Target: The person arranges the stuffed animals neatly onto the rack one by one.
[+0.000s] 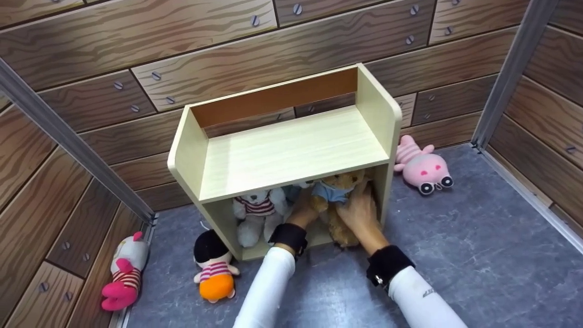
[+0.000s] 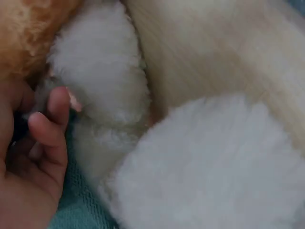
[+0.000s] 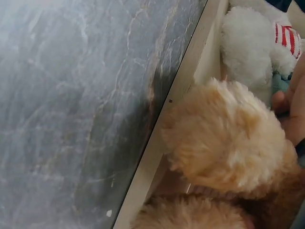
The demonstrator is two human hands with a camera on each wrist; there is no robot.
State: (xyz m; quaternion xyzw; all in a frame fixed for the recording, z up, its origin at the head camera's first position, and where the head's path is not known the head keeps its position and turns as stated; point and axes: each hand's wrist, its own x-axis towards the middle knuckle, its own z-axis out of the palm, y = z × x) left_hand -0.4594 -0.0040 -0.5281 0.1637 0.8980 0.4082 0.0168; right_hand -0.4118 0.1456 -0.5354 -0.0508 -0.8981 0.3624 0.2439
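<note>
A brown teddy bear [image 1: 337, 193] in a light blue top stands upright in the lower compartment of a pale wooden shelf [image 1: 291, 150]. My right hand [image 1: 360, 210] grips the bear's side from the right. Beside the bear's other arm is my left hand [image 1: 306, 210]; in the left wrist view its fingers [image 2: 50, 131] are bent near white fur and teal knit, and what they hold is unclear. A white plush toy [image 1: 258, 214] in a red-striped top sits to the left. Between the two, a toy in teal clothes [image 2: 78, 210] is mostly hidden.
A pink plush toy [image 1: 423, 169] lies on the grey floor right of the shelf. On the left lie a black-haired doll [image 1: 215, 269] in orange and a white-and-pink plush [image 1: 127, 269]. Wood-patterned walls [image 1: 218, 64] enclose the back and sides.
</note>
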